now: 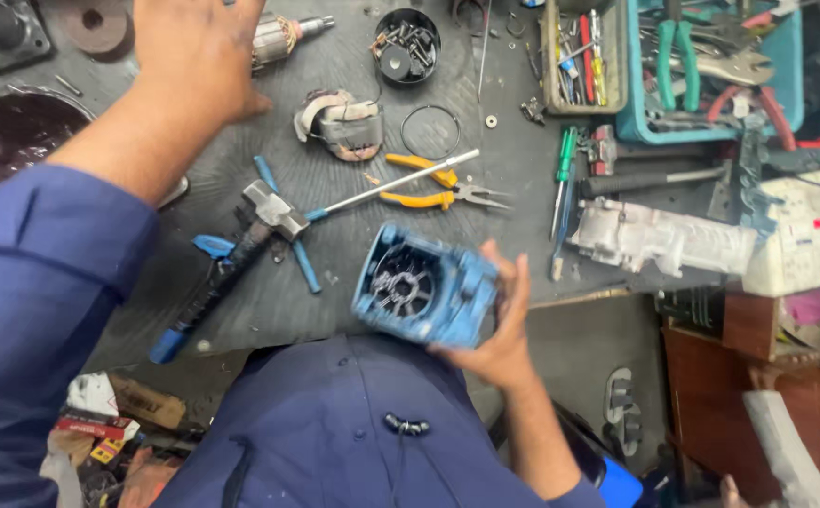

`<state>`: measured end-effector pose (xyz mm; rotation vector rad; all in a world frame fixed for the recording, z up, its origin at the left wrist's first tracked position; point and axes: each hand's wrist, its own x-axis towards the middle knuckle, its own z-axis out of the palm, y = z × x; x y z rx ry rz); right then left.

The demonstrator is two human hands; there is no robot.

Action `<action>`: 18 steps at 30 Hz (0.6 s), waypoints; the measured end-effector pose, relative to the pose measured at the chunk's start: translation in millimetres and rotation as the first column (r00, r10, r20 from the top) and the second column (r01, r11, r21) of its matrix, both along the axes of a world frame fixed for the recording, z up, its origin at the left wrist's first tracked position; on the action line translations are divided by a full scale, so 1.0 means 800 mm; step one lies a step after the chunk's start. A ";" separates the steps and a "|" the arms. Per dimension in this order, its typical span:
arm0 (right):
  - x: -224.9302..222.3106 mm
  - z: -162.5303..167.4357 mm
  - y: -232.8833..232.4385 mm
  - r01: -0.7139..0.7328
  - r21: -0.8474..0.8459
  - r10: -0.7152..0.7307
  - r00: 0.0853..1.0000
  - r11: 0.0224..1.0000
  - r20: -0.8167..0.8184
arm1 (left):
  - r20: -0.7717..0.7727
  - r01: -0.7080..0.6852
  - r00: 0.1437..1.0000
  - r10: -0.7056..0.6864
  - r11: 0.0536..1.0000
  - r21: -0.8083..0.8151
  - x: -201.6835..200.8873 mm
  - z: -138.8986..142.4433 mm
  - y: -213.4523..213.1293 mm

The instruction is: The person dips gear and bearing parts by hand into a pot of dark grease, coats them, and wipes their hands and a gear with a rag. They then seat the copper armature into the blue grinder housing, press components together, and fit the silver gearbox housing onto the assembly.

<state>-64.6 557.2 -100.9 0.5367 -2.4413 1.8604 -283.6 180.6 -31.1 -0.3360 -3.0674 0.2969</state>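
The blue motor housing (426,293) is sitting in the lower middle of the frame, gripped from its right side by the right hand (501,329), whose fingers are closing around its shell, with its open, finned end facing up and left and its long axis running from there toward the lower right. The left hand (198,58) is stretching toward the upper left with fingers spread and holding nothing, near the armature (289,38). It looks like a fetching step, calling for a clean grasp among the hammer (257,226), yellow pliers (433,186) and stator (342,122) lying on the counter (513,169).
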 end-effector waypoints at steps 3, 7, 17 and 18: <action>0.004 -0.009 -0.003 -0.058 0.074 0.056 0.998 0.996 0.032 | -0.085 0.025 0.996 -0.037 0.989 -0.146 -0.011 -0.013 -0.003; -0.012 -0.016 0.001 -0.084 0.171 0.106 0.987 0.982 -0.124 | 0.163 -0.127 0.977 0.136 0.990 -0.060 -0.025 -0.011 -0.004; -0.049 -0.019 0.028 0.049 0.170 -0.037 0.997 0.984 -0.075 | 0.014 -0.091 0.996 0.092 0.994 -0.057 0.070 0.081 0.013; -0.049 -0.017 0.032 0.067 0.223 -0.038 0.991 0.973 -0.132 | -0.030 -0.096 0.995 0.095 0.994 -0.051 0.085 0.094 0.018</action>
